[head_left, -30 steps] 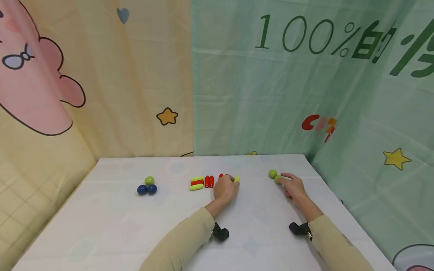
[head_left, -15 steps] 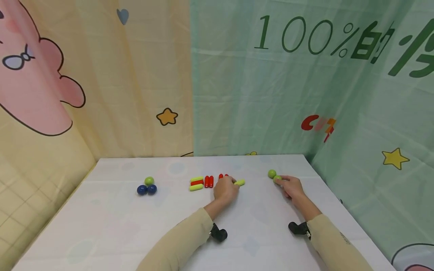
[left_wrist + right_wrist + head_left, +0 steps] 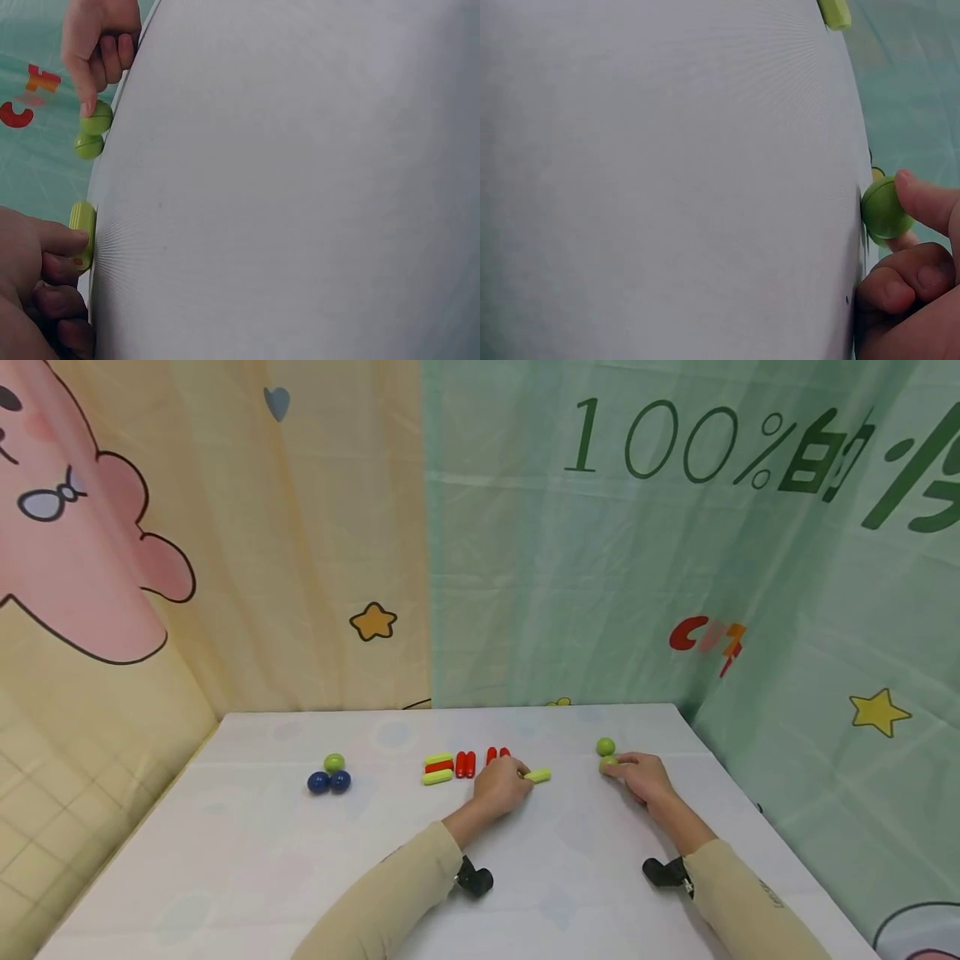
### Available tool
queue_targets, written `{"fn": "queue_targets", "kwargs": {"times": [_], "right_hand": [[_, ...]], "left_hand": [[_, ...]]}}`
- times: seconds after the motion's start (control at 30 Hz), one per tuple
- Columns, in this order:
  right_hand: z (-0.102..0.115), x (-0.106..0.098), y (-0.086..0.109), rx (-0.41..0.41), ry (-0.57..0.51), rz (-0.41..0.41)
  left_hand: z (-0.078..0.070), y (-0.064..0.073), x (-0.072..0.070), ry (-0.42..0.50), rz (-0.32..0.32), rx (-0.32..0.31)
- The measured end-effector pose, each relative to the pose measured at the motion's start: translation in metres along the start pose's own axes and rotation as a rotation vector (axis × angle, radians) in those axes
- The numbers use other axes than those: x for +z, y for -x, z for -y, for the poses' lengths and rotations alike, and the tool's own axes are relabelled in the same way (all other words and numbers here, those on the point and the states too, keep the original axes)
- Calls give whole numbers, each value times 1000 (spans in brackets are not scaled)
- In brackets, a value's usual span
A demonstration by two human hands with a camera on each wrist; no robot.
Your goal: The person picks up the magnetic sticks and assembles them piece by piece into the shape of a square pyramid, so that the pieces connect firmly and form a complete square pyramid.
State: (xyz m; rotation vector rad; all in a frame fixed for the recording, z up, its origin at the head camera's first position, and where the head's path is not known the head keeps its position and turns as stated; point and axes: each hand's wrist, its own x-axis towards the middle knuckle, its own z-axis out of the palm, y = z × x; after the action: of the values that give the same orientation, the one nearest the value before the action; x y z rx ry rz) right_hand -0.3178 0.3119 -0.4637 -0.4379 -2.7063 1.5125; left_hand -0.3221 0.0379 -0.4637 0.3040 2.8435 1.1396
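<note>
In the head view my left hand (image 3: 501, 785) pinches a short yellow-green rod (image 3: 538, 775) that points right, low over the white table. The left wrist view shows ridges along this rod (image 3: 84, 217), with a fingertip on its near end. My right hand (image 3: 643, 777) pinches a green ball (image 3: 607, 763) between thumb and finger; a groove runs around the ball (image 3: 885, 206) in the right wrist view. Just behind it sits a second green ball (image 3: 605, 746). Two red rods (image 3: 492, 756) stick out beyond my left hand, their near ends hidden by it.
Left of my left hand lie two red rods (image 3: 465, 765) side by side, then a red rod (image 3: 438, 767) between two yellow-green ones. Farther left, a green ball (image 3: 333, 762) and two blue balls (image 3: 318, 782) form a cluster. A printed curtain (image 3: 525, 568) hangs behind the table.
The yellow-green rod has swung from pointing away to pointing right and come nearer with my left hand. My right hand has shifted its ball slightly left and nearer, now directly before the other ball.
</note>
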Motion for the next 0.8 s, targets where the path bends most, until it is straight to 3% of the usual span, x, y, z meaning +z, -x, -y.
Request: {"fn": "queue_targets", "kwargs": {"times": [0.8], "right_hand": [[21, 35, 19, -73, -5, 94]], "left_hand": [[5, 3, -2, -31, 57, 97]]}}
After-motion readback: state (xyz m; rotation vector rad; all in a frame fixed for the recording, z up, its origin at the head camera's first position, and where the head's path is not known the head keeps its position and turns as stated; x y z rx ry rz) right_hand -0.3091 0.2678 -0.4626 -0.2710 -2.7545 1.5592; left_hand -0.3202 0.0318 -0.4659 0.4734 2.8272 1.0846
